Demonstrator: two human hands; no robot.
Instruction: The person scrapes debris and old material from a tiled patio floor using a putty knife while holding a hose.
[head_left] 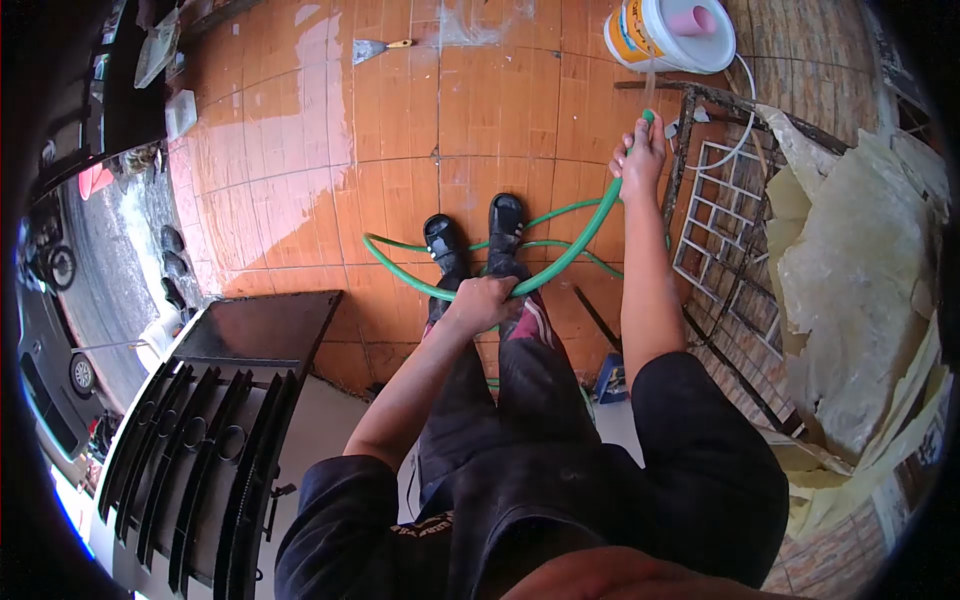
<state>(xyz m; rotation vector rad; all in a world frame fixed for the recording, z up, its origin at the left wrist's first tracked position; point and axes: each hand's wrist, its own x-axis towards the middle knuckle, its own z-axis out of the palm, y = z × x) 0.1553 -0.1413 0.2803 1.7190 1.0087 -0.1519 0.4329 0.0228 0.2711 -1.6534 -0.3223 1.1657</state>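
A green hose [590, 232] runs in a curve across the front of my legs. My right hand [640, 160] grips it close to its open end, and a thin stream of water comes out toward the white bucket [700, 45]. Lower down, my left hand [484, 303] is wrapped round the middle of the hose at thigh height. More of the hose loops over the tiles behind my black sandals. The bucket has an orange label, and a pink cup [690, 21] rests on its top.
Orange floor tiles [400, 120] are wet at the left, with a scraper [380, 48] lying on them. A metal frame [715, 210] and crumpled sheeting [850, 290] stand at the right. A black slatted gate [205, 440] is at the lower left.
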